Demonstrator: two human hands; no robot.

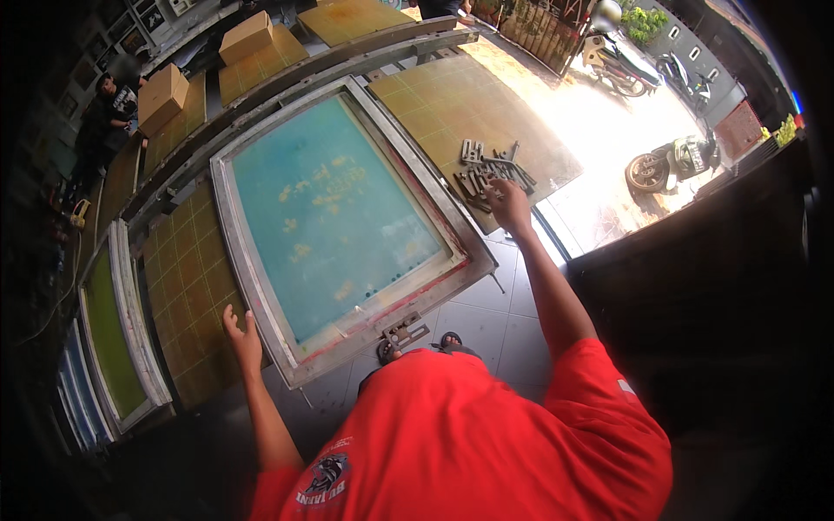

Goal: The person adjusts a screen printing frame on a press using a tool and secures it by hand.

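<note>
- In the head view, with twelve at the top, the right hand (510, 203) has its fingers bent down at the pile of metal parts (497, 168); whether they grip a piece, I cannot tell.
- The parts look hard, stiff and dense, each probably small enough for one hand; bare metal may be slick, and edges could pinch. Long pieces are best taken around the middle, and the slotted plate (472, 151) by its rim.
- The pile lies on the brown board (434, 113), running from about nine o'clock through twelve to one around the right hand's fingertips; the slotted plate sits at eleven.
- The left hand (243, 340) is spread with nothing in its grasp, just beside the framed screen (339, 234); contact is unclear.
- That screen reaches from twelve to four o'clock of the left hand. Its rim (250, 271) looks rigid and probably awkward in weight, its teal sheet thin and easily damaged: opposite rims offer the safer hold.
</note>
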